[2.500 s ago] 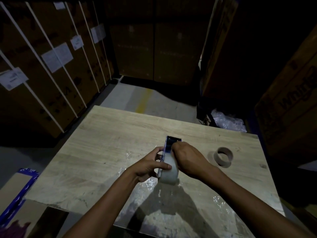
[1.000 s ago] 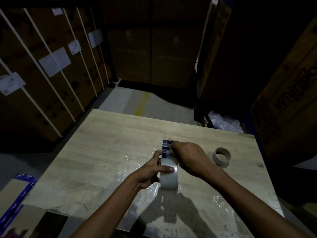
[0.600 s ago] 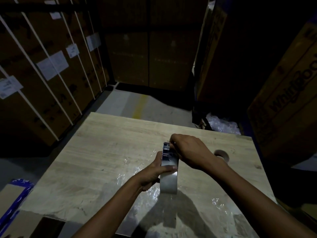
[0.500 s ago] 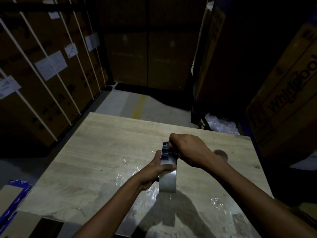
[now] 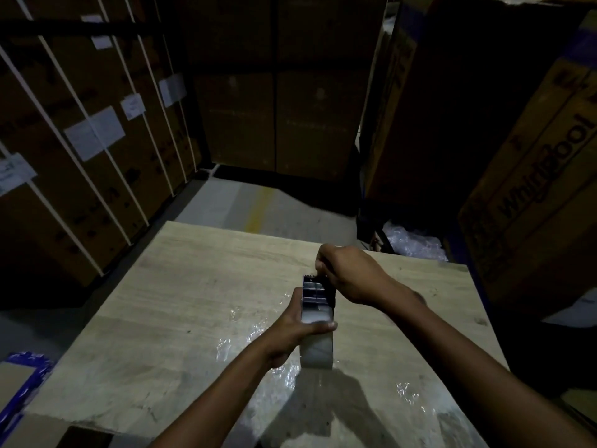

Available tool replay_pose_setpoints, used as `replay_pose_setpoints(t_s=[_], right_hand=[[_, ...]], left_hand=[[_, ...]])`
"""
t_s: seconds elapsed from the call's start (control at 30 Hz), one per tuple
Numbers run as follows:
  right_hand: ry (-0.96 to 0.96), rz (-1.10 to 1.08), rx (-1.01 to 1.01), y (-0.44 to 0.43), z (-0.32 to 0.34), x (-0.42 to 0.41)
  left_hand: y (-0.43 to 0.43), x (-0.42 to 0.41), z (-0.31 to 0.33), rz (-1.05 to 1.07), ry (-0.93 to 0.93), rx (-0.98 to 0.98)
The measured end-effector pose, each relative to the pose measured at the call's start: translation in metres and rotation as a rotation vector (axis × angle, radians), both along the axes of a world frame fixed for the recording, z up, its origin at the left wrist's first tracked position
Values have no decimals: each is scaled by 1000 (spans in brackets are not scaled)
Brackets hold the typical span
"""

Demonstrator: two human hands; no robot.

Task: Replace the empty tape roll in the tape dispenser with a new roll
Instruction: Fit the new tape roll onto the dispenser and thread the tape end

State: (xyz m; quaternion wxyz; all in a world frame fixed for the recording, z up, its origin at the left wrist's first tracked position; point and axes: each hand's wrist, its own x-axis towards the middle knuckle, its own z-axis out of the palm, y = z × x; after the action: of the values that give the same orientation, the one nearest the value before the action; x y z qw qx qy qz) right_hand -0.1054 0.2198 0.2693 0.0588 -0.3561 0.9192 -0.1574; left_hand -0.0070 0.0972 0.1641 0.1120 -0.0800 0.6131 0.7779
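**Tape feed: dispenser axis and hand stations**

On the right hand (image 5: 350,278), the fingers (image 5: 323,257) are curled tight over the blade end of the tape dispenser (image 5: 315,294). Whether a free tape end lies pinched between them we cannot tell. The left hand (image 5: 289,333) wraps the dispenser body from its left side, with the thumb (image 5: 324,325) pressed across the new roll (image 5: 316,350). The roll sits at the near end, low over the table (image 5: 193,286).

We note the controlling relation: the dispenser's long axis runs straight away from us, roll near and serrated blade (image 5: 309,277) far — so the right hand commands the far end, the left hand the near. We judge the roll installed and the feed to the blade outstanding. Any pull should follow this axis, away from the roll, with the left thumb braking rotation.
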Motion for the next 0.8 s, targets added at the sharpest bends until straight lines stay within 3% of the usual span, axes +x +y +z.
replay_pose_setpoints(t_s=[0.37,0.63,0.8], right_hand=[[-170,-91,-85,-11,10,-8],[-661,-173,-115,-11,22,-29],[-758,-216,-94,-12,16,-36]], left_hand=[[7,-8,11,160,107,-163],[7,-9,11,149,140,-283],[6,-9,10,153,146,-314]])
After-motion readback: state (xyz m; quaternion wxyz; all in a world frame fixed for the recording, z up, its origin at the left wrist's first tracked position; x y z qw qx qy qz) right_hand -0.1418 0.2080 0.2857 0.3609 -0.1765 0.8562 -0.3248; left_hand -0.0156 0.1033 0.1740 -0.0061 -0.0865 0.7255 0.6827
